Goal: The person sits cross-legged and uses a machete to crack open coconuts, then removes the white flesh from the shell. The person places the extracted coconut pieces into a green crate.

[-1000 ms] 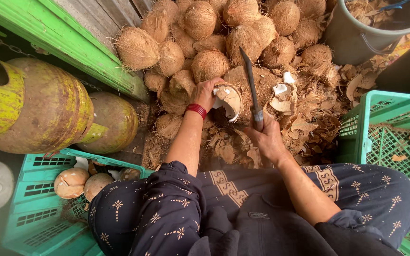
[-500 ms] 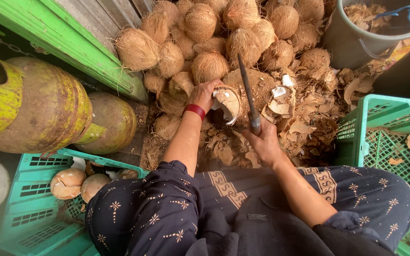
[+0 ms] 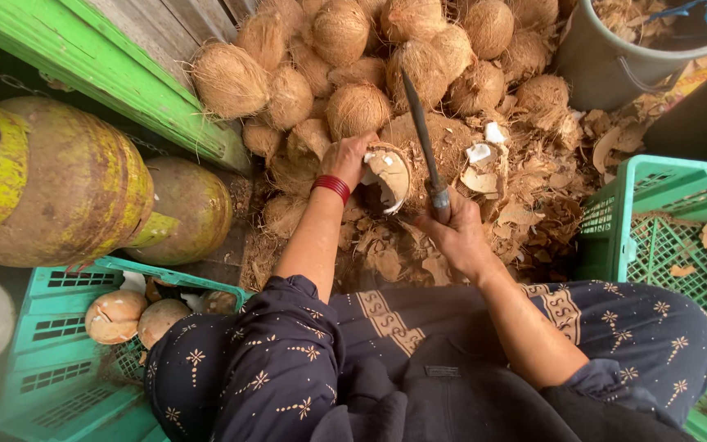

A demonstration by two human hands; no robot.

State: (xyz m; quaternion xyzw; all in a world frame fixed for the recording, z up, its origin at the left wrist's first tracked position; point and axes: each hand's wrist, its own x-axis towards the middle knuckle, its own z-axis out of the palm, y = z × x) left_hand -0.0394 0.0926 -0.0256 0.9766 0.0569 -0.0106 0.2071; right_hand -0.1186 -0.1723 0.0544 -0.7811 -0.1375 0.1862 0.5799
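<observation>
Left hand [image 3: 347, 157] on split coconut [image 3: 388, 178] (white inside), right hand [image 3: 452, 233] gripping knife [image 3: 423, 139].

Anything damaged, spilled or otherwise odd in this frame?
Mostly working mess: husk scraps litter the ground around the coconut pile. The coconut under the left hand is broken open, white flesh showing, with the right hand holding a long blade against it. The yellow gas cylinder is rusty, lying on its side.

no packages, labels, signs or screens are visible. nothing in view, across ground, crates and wall, carries a printed wrapper, tag, notice or display of any kind.
</observation>
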